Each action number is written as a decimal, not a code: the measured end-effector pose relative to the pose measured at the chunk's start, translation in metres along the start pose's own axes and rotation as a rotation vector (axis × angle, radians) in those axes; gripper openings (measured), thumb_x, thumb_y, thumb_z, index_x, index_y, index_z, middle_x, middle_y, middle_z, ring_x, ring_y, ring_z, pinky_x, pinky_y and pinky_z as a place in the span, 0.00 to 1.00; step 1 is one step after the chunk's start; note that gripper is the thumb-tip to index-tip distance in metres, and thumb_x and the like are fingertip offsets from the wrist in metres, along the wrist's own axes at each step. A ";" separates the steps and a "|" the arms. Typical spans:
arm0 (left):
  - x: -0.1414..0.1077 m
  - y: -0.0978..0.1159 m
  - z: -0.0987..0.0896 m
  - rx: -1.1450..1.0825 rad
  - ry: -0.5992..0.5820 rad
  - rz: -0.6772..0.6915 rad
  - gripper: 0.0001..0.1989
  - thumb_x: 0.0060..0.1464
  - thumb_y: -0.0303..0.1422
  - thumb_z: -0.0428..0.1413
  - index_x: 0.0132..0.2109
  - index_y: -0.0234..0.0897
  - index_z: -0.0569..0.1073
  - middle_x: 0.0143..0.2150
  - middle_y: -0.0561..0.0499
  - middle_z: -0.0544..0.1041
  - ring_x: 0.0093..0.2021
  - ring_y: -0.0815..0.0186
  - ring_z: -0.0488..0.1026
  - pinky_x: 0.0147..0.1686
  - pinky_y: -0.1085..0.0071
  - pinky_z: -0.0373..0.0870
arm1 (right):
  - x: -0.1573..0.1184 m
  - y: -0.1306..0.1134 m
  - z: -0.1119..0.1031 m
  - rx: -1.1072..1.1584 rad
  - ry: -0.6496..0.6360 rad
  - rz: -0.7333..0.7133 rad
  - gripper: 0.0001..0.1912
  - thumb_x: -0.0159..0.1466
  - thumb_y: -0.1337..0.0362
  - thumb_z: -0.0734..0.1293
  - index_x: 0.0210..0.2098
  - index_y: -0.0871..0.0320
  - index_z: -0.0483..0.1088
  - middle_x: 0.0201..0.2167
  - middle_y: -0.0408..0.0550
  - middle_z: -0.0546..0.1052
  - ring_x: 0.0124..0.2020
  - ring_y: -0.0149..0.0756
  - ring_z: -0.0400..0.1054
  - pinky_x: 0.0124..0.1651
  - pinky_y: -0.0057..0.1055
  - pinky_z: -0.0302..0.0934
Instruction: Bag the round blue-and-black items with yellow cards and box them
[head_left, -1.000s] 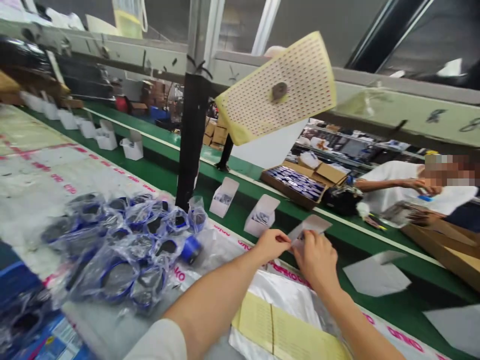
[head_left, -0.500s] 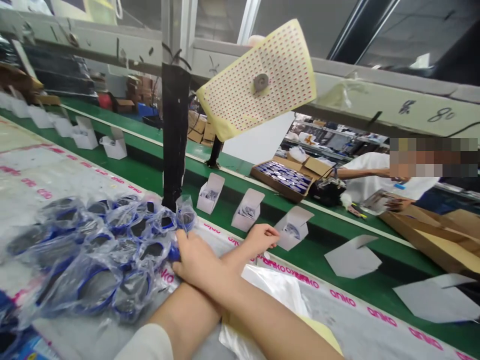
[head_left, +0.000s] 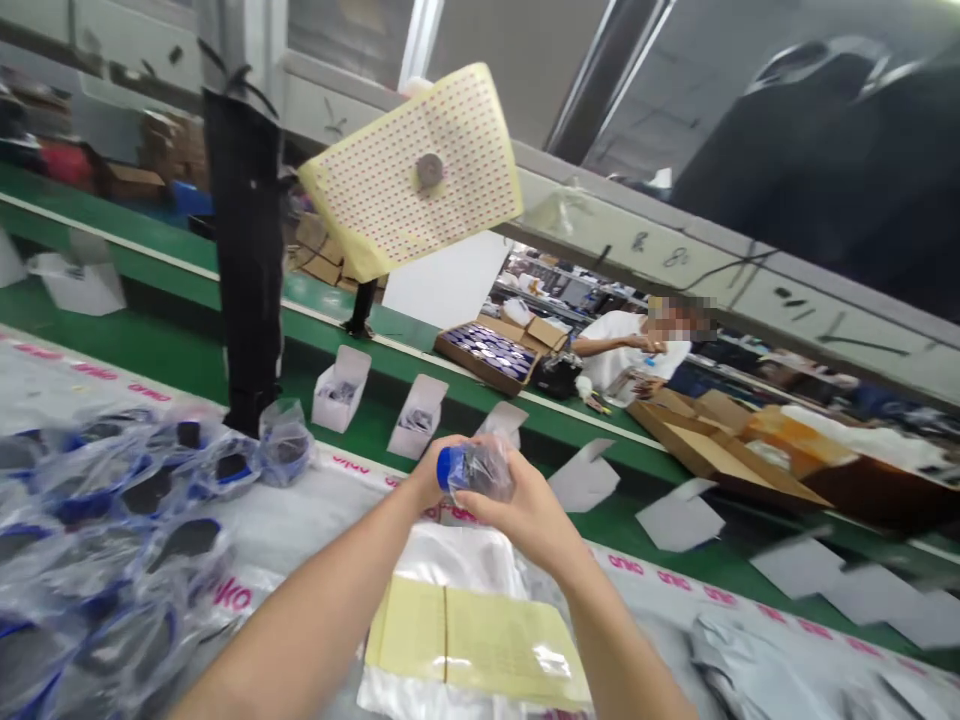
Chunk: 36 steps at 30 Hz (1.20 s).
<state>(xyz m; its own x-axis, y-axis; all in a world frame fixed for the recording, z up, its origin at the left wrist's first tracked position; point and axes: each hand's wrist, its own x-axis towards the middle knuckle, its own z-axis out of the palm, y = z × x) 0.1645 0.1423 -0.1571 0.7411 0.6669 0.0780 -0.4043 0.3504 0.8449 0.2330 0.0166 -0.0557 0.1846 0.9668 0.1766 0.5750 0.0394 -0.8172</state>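
Both hands meet over the near edge of the belt, on one wrapped piece (head_left: 478, 472): blue at one end, dark body, clear film round it. Right hand (head_left: 525, 505) curls round the bagged end, thumb along the near side, so it has hold. Left hand (head_left: 429, 478) sits at the blue end with fingers bent, mostly hidden behind; can't tell from where I stand how hard it grips. Handling guess: light, stiff inside, loose slick film outside, so a pinch on film alone could slide. Better hold is the blue end or right round the body; go easy on the dark part, could scuff. Just beyond the hands, a partly hidden white box (head_left: 504, 420) stands on the green belt (head_left: 187, 355); two open boxes (head_left: 417, 418) (head_left: 341, 390) with contents stand to its left, more white cartons (head_left: 585, 478) to its right. Below the hands: yellow paper bundle (head_left: 495, 640) on clear plastic. Left on the bench: pile of bagged blue-rimmed pieces (head_left: 142, 495). Across the belt: carton of round items (head_left: 491, 352), co-worker in white top (head_left: 600, 335).
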 end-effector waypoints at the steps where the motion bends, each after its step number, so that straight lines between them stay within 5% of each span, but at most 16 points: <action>1: 0.002 0.003 0.002 -0.021 -0.046 -0.046 0.26 0.52 0.54 0.62 0.41 0.32 0.77 0.36 0.46 0.79 0.36 0.63 0.76 0.42 0.66 0.73 | -0.001 0.010 -0.009 -0.005 0.049 0.007 0.29 0.54 0.59 0.74 0.54 0.56 0.69 0.48 0.51 0.76 0.48 0.46 0.72 0.54 0.42 0.66; 6: 0.000 0.016 0.021 -0.088 -0.322 -0.348 0.37 0.52 0.65 0.54 0.54 0.38 0.75 0.39 0.45 0.81 0.32 0.63 0.76 0.34 0.66 0.75 | 0.002 0.058 -0.028 0.087 0.092 0.076 0.29 0.54 0.59 0.73 0.54 0.58 0.67 0.41 0.48 0.78 0.41 0.42 0.74 0.47 0.41 0.69; 12: -0.005 0.031 0.054 0.078 -0.138 -0.433 0.42 0.55 0.65 0.51 0.68 0.46 0.61 0.46 0.45 0.81 0.39 0.59 0.79 0.37 0.66 0.76 | 0.005 0.074 -0.023 -0.048 0.137 0.077 0.30 0.50 0.64 0.72 0.53 0.56 0.69 0.46 0.50 0.75 0.49 0.48 0.70 0.55 0.46 0.64; 17: -0.008 0.051 0.062 0.134 -0.167 -0.297 0.45 0.50 0.63 0.57 0.68 0.46 0.62 0.58 0.43 0.77 0.45 0.58 0.78 0.38 0.65 0.78 | 0.008 0.067 -0.030 0.456 0.318 0.083 0.30 0.48 0.57 0.77 0.48 0.56 0.69 0.41 0.45 0.77 0.41 0.40 0.72 0.48 0.38 0.66; 22: -0.002 0.049 0.064 0.449 -0.078 -0.131 0.49 0.35 0.42 0.73 0.65 0.39 0.67 0.61 0.39 0.75 0.47 0.52 0.79 0.39 0.66 0.77 | 0.010 0.070 -0.035 0.750 0.427 0.065 0.30 0.46 0.58 0.80 0.45 0.56 0.68 0.38 0.44 0.76 0.37 0.35 0.71 0.41 0.32 0.66; 28: 0.008 0.031 0.056 0.678 0.003 -0.022 0.47 0.35 0.34 0.67 0.66 0.37 0.66 0.62 0.40 0.74 0.52 0.49 0.79 0.49 0.62 0.77 | 0.003 0.070 -0.040 0.426 0.334 0.138 0.26 0.48 0.61 0.77 0.46 0.55 0.71 0.36 0.42 0.76 0.37 0.36 0.70 0.41 0.33 0.66; 32: 0.006 0.022 0.046 0.961 -0.039 0.007 0.39 0.38 0.28 0.63 0.63 0.42 0.72 0.56 0.45 0.80 0.57 0.48 0.75 0.56 0.61 0.70 | 0.002 0.081 -0.035 0.107 0.265 0.147 0.21 0.52 0.66 0.73 0.46 0.54 0.73 0.43 0.45 0.78 0.46 0.42 0.71 0.52 0.41 0.64; 36: 0.002 0.014 0.045 1.000 -0.108 0.004 0.34 0.42 0.27 0.61 0.60 0.42 0.74 0.56 0.46 0.80 0.57 0.48 0.75 0.58 0.61 0.67 | 0.004 0.094 -0.025 0.018 0.255 0.180 0.17 0.51 0.70 0.72 0.41 0.55 0.74 0.41 0.44 0.79 0.44 0.42 0.72 0.51 0.40 0.65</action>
<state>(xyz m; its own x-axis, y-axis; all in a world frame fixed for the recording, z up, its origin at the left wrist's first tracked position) 0.1850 0.1189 -0.1213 0.8055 0.5862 0.0870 0.1925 -0.3978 0.8971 0.3080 0.0177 -0.1179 0.4772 0.8644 0.1584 0.5012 -0.1196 -0.8571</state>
